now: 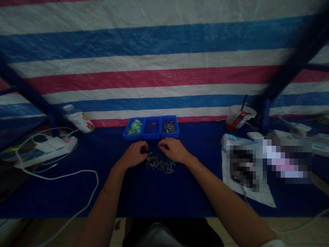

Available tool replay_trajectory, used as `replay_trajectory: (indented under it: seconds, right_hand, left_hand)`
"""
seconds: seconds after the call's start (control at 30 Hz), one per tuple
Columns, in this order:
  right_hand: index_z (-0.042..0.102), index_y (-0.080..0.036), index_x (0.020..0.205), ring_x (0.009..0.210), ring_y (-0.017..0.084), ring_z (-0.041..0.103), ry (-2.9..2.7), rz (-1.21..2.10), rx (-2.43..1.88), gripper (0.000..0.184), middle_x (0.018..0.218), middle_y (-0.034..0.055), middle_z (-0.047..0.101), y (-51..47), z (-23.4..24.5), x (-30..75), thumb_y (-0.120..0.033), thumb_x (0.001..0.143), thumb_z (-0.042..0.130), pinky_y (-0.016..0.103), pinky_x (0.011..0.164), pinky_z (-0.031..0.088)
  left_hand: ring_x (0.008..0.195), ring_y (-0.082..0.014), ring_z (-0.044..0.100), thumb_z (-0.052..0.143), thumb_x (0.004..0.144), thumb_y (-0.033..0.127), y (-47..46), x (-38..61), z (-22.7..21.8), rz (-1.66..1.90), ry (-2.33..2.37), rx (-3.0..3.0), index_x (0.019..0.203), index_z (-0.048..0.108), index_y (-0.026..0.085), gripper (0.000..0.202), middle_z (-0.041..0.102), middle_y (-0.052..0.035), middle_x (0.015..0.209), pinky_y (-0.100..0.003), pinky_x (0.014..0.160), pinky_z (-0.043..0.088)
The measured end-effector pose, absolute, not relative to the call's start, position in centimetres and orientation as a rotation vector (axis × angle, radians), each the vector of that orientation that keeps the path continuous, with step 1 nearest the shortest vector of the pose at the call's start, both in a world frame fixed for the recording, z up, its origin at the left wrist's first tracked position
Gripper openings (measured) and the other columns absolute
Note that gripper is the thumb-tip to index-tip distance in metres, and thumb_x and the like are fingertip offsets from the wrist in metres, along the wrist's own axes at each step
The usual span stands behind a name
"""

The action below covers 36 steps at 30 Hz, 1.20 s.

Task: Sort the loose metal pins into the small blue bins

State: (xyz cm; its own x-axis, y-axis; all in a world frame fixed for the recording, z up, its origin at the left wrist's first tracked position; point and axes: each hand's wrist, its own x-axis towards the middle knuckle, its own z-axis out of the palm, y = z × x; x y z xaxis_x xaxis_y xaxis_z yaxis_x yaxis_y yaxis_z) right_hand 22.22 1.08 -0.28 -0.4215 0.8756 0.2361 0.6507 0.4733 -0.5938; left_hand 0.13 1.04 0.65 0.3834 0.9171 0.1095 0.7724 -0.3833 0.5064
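A loose pile of thin metal pins or screws lies on the blue table between my hands; their exact kind is too dark to tell. My left hand is at the pile's left edge, fingers curled and thumb close to the metal pieces. Over the pile's upper right, my right hand has its fingers bent together. Whatever either hand pinches is too small to make out. Just behind stand three joined blue bins: the left bin has green-and-clear small items, the middle bin a few metal pieces, the right bin many.
At left are a power strip with a looping white cable and a bottle. On the right, a drink cup with a straw stands behind a white plastic bag. A striped tarp hangs behind the table.
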Motion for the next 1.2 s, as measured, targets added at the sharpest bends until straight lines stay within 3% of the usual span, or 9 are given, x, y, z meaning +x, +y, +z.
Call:
replay_trajectory:
  seconds: [0.1,0.27,0.53,0.77,0.93,1.2]
  right_hand:
    - [0.071,-0.027,0.110,0.096,0.023,0.054,-2.392,0.340,-1.239,0.023,0.107,0.0072,0.065,0.4,-0.5,21.6,-0.023,0.094,0.055,0.035,0.076,0.035]
    - [0.072,-0.027,0.105,0.099,0.024,0.048,-2.470,0.241,-1.285,0.019,0.109,0.0065,0.061,0.1,-0.5,20.7,-0.030,0.095,0.056,0.035,0.077,0.031]
    - [0.067,-0.020,0.097,0.099,0.024,0.047,-2.508,0.086,-1.280,0.016,0.107,0.0083,0.061,0.0,-0.7,20.8,-0.017,0.093,0.051,0.037,0.078,0.029]
    - [0.067,-0.020,0.092,0.098,0.023,0.048,-2.503,0.232,-1.267,0.019,0.107,0.0076,0.060,0.0,-0.2,21.0,-0.023,0.094,0.049,0.037,0.079,0.029]
    - [0.068,-0.021,0.091,0.098,0.024,0.048,-2.453,0.382,-1.340,0.012,0.105,0.0066,0.059,0.0,-0.2,20.8,-0.025,0.085,0.058,0.036,0.079,0.030]
    - [0.066,-0.018,0.081,0.100,0.027,0.047,-2.452,0.364,-1.463,0.017,0.102,0.0098,0.059,-0.3,0.2,20.6,-0.033,0.082,0.057,0.040,0.081,0.031]
  left_hand:
    - [0.068,-0.0173,0.057,0.055,0.066,0.014,1.0,0.1,0.6,0.469,1.474,2.258,0.077,0.058,0.019,0.013,0.062,-0.0005,0.075,-0.029,0.063,0.040]
    - [0.065,-0.0149,0.054,0.054,0.069,0.014,1.0,0.6,0.5,0.436,1.429,2.239,0.078,0.058,0.018,0.011,0.061,0.0003,0.073,-0.026,0.061,0.038]
    - [0.064,-0.0140,0.054,0.052,0.069,0.011,1.0,1.2,0.5,0.458,1.385,2.233,0.078,0.059,0.018,0.013,0.060,0.0009,0.071,-0.025,0.060,0.039]
    - [0.067,-0.0149,0.056,0.051,0.069,0.011,1.0,1.2,0.5,0.469,1.375,2.240,0.080,0.061,0.018,0.016,0.063,0.0001,0.075,-0.026,0.063,0.041]
    - [0.067,-0.0144,0.056,0.051,0.070,0.010,0.9,1.6,0.4,0.479,1.357,2.259,0.081,0.061,0.018,0.018,0.063,0.0007,0.075,-0.026,0.063,0.040]
    - [0.067,-0.0143,0.056,0.052,0.069,0.007,0.9,2.1,0.0,0.499,1.326,2.290,0.079,0.060,0.017,0.017,0.062,0.0004,0.074,-0.025,0.062,0.040]
